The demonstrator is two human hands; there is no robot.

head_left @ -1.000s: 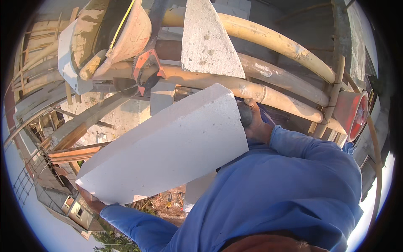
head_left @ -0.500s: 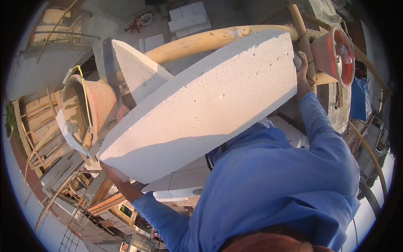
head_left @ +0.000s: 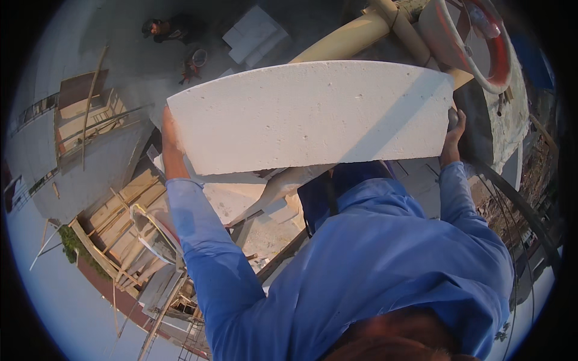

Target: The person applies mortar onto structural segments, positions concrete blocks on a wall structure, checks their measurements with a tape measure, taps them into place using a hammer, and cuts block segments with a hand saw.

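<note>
High above the site floor, a white block (head_left: 313,114) is clamped endwise between the left hand (head_left: 169,144) and right hand (head_left: 453,133), both pressed flat, so a slip could be caused by its weight.

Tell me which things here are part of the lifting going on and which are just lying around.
In hand:
big white block
left hand at its left end
right hand at its right end

Lying about:
stacked white blocks
timber planks
yellow pipe
red-rimmed tub
</note>
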